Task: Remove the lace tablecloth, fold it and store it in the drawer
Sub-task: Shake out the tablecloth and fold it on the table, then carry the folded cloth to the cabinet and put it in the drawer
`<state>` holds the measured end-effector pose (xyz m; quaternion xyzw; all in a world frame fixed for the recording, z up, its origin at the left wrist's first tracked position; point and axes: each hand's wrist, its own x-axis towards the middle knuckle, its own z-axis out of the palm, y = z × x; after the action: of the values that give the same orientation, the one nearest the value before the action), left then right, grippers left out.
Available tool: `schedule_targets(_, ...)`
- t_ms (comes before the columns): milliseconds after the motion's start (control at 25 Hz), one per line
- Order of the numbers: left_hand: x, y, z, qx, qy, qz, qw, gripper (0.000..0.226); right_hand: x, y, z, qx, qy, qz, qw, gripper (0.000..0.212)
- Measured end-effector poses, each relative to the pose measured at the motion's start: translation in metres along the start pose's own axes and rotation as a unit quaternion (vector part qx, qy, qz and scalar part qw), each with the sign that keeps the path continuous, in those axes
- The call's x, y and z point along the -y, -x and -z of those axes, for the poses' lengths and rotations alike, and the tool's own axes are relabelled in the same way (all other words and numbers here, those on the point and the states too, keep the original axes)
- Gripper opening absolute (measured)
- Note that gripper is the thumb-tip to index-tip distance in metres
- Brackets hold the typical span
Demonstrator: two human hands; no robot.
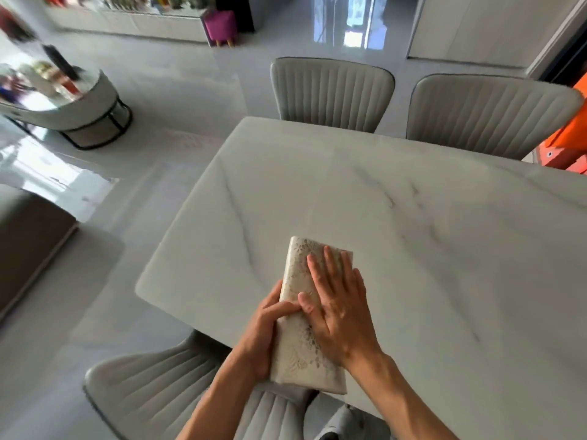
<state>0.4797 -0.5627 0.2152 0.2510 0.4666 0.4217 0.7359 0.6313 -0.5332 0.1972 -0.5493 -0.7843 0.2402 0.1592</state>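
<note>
The lace tablecloth (300, 350) is folded into a thick cream rectangle with a pale floral pattern. It sits at the near edge of the white marble table (413, 223), its near end overhanging the edge. My left hand (265, 331) grips its left side from below and beside. My right hand (336, 308) lies flat on top with the fingers spread, pressing the bundle. No drawer is in view.
Two grey ribbed chairs (330, 90) stand at the table's far side and another chair (158, 385) is tucked in below my arms. A round side table (79, 112) stands on the glossy floor at left. An orange object (568, 144) sits at the right edge.
</note>
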Motion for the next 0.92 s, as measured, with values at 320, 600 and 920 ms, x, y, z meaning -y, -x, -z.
schedule_targets(320, -0.044, 0.122, 0.101, -0.001, -0.049, -0.214, 0.976, 0.090, 0.194, -0.025, -0.066, -0.076, -0.267, -0.115, 0.954, 0.053)
schedule_targets(600, -0.110, 0.235, 0.366, -0.097, 0.201, -0.144, 0.964, 0.069, 0.357, -0.079, -0.161, 0.065, -0.214, -0.079, 0.972, 0.074)
schedule_targets(920, -0.163, 0.274, 0.534, -0.379, -0.194, -0.128, 0.896, 0.070, 0.486, -0.137, -0.270, 0.148, -0.467, -0.189, 0.851, 0.045)
